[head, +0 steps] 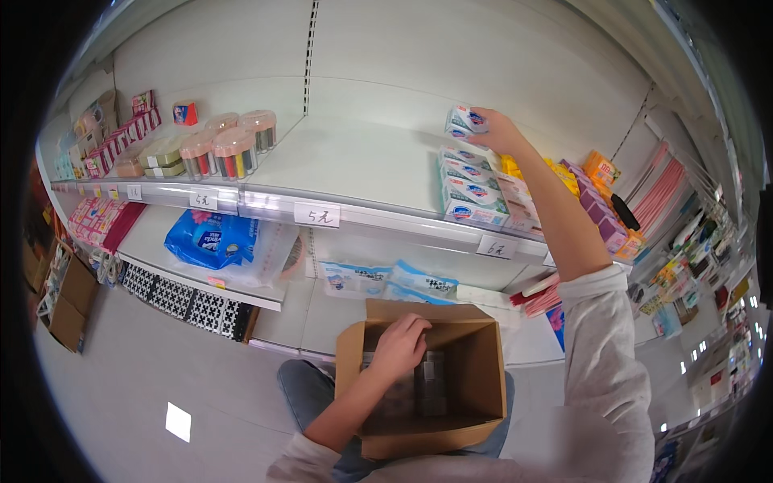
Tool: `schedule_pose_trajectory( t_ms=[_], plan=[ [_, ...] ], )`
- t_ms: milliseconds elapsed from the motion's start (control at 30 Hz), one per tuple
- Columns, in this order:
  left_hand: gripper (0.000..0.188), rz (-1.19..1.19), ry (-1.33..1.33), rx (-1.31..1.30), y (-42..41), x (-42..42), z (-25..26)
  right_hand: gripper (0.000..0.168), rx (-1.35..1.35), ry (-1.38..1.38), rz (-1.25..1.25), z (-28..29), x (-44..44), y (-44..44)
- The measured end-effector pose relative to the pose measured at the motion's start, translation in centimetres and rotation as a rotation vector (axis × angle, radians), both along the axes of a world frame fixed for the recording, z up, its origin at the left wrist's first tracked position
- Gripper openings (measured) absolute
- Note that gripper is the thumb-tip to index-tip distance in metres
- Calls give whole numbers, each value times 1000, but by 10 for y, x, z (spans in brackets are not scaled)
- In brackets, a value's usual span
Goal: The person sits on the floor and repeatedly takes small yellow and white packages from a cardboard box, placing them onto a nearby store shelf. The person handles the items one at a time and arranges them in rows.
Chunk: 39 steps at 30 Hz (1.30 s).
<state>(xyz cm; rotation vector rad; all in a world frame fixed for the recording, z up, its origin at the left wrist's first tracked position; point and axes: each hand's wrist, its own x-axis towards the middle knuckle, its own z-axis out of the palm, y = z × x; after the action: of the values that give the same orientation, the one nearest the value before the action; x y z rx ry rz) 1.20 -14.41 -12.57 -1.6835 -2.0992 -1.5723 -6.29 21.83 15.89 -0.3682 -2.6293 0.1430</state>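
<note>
My right hand (pixel 498 131) reaches to the upper shelf and grips white-and-green soap boxes (pixel 464 119), apparently a small stack, at the back of a row. Nearer the shelf's front edge stands the rest of that row of matching soap boxes (pixel 474 190). Over the mouth of an uncovered cardboard box (pixel 477 368) hangs my left hand (pixel 400 347), fingers loosely bent, with nothing visible in it. The carton rests on my lap with its flaps folded outward. Small packages (pixel 430 380) lie inside, partly hidden by my left hand and forearm.
Lidded plastic jars (pixel 234 151) stand left on the upper shelf (pixel 338 157). Purple boxes (pixel 595 208) line its right end. Below are a blue wipes pack (pixel 211 238) and blue-white bags (pixel 423 281). Handwritten price cards (pixel 317 214) hang along the shelf lip. Another carton (pixel 69 302) sits left.
</note>
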Motion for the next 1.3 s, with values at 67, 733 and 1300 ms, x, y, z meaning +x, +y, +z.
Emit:
schedule_pose_trajectory(
  t_ms=[67, 733, 1300],
  plan=[
    [18, -4, 11, 14, -1, -2, -2, 73, 24, -65, 24, -5, -7, 5],
    [18, -17, 39, -31, 6, -3, 3, 59, -422, -374, 12, -27, -10, 6],
    [6, -153, 99, -423, 1, -11, -43, 15, -364, -503, 481, -88, 211, -194]
  ],
)
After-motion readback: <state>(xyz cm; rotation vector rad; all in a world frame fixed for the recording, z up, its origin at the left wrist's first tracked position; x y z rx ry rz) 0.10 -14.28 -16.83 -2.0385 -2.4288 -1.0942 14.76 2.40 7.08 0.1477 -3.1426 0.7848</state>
